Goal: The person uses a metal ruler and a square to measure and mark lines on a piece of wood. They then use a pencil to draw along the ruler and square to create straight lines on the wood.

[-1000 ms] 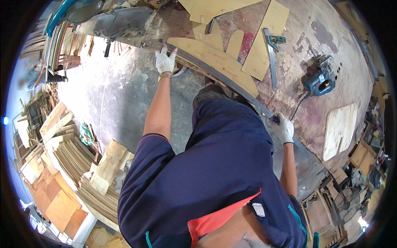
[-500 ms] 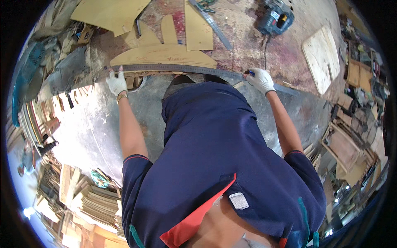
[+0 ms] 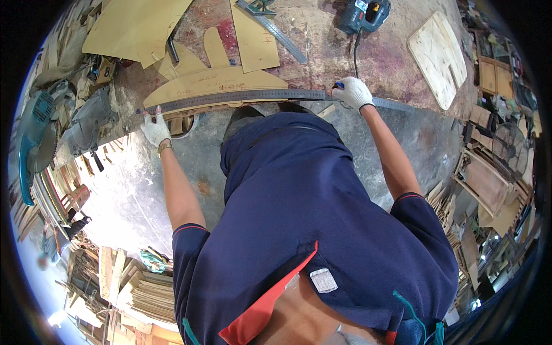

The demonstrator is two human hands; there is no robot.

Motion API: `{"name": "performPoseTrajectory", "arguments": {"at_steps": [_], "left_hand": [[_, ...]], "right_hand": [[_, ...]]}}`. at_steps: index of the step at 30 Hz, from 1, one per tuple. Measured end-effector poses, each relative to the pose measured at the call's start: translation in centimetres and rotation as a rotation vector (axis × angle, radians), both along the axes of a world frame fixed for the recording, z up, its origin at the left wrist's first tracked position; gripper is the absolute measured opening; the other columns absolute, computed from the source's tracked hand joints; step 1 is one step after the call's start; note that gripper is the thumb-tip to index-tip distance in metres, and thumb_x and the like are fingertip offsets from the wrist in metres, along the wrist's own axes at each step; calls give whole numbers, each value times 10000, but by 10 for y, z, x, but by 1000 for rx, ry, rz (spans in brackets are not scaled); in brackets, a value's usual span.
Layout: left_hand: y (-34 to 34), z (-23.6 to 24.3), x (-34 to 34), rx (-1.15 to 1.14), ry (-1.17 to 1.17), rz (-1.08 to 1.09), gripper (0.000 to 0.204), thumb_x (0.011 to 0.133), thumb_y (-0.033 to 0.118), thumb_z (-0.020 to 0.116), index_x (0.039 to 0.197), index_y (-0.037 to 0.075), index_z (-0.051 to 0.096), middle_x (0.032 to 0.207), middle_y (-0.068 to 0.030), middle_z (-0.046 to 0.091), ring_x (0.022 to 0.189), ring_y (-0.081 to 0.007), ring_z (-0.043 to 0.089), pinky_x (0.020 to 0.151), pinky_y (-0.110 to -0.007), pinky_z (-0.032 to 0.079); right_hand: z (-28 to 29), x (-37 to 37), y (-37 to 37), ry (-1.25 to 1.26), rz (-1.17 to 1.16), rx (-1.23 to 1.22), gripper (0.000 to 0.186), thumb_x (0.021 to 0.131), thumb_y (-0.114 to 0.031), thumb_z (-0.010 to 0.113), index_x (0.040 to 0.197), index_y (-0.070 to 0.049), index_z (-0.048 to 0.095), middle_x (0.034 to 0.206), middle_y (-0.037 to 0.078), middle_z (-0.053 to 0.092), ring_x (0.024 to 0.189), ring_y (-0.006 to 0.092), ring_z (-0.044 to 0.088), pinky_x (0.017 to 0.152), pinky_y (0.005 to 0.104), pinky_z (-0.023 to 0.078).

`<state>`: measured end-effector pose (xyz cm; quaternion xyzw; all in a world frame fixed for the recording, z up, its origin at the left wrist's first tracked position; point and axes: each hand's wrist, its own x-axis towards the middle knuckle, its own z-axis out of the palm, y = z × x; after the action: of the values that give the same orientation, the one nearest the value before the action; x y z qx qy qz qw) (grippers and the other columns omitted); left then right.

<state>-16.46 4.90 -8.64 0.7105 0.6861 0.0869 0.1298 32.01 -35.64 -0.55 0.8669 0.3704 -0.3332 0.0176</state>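
A long metal ruler lies along the front edge of the workbench, over the lower edge of a curved yellow-brown template with handwriting on it. My left hand, in a white glove, grips the ruler's left end with its fingertips, thumb and finger slightly apart. Further right, my right hand, also gloved, rests at the ruler with its fingers closed around a blue pen. Its palm side and some fingers are hidden.
More yellow-brown sheets lie behind the template. A combination square, a corded blue power tool and a pale board are further back. Left stands a teal saw; stacked wood is behind me.
The view has shifted, so the bench things sit further left and higher. Both hands stay at the ruler, and my right hand has slid slightly along it.
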Motion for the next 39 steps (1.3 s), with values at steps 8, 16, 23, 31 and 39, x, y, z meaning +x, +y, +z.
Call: {"name": "performPoseTrajectory", "arguments": {"at_steps": [8, 16, 23, 31, 39], "left_hand": [[-2, 5, 3, -8, 38, -2, 803, 880, 676, 602, 1435, 98, 546, 1193, -285, 573, 1075, -424, 609, 948, -462, 482], [-6, 9, 7, 27, 85, -15, 804, 887, 660, 603, 1417, 58, 555, 1173, -296, 585, 1078, -426, 608, 941, -461, 487], [-7, 11, 8, 46, 73, -32, 782, 891, 633, 623, 1398, 41, 568, 1160, -297, 584, 1071, -430, 608, 945, -456, 485], [-13, 13, 9, 29, 81, -34, 767, 884, 645, 618, 1390, 69, 579, 1190, -305, 574, 1086, -447, 597, 964, -493, 468], [-14, 8, 11, 114, 56, 31, 795, 859, 691, 602, 1397, 105, 580, 1206, -359, 572, 1110, -469, 589, 976, -511, 457]], "right_hand": [[-1, 5, 7, 12, -45, -63, 666, 710, -638, 777, 725, 17, 655, 735, 236, 660, 749, 407, 678, 705, 489, 516], [5, 8, 11, 44, -63, -95, 692, 705, -648, 779, 710, 31, 648, 732, 247, 656, 753, 411, 678, 713, 482, 518], [3, 10, 10, 50, -53, -82, 691, 699, -652, 776, 728, 29, 662, 765, 266, 665, 788, 428, 679, 729, 497, 517], [-17, 17, 0, -3, -11, 50, 637, 752, -587, 735, 682, 35, 620, 647, 243, 591, 630, 401, 614, 637, 491, 462], [-9, 13, 7, 72, -36, 7, 561, 750, -537, 750, 732, 17, 663, 651, 244, 594, 628, 393, 620, 616, 486, 453]]}}
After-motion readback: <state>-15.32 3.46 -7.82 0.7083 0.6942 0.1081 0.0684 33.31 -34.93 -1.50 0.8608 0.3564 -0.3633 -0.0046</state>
